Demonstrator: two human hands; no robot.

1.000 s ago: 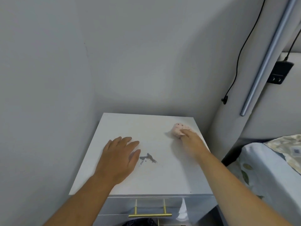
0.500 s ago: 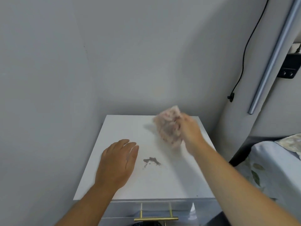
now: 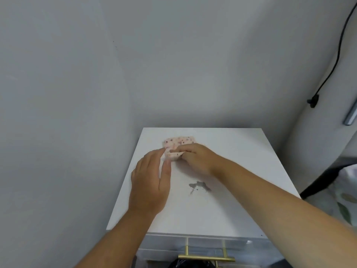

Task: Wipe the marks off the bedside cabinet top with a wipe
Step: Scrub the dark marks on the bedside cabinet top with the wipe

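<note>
Nearest us, a brass drawer handle (image 3: 206,258) sits below the front edge of the cabinet top (image 3: 241,171). On that white surface the dark mark (image 3: 199,186) lies untouched between our forearms. Farther back, our left hand (image 3: 150,182) rests flat and released, fingertips touching the wipe (image 3: 178,145), while our right hand (image 3: 195,158) pinches its near edge. We judge the bunched wipe could smear the mark rather than lift it. Walls hem the left and rear edges; open room lies toward the front and the right, where the bed (image 3: 347,190) stands.
</note>
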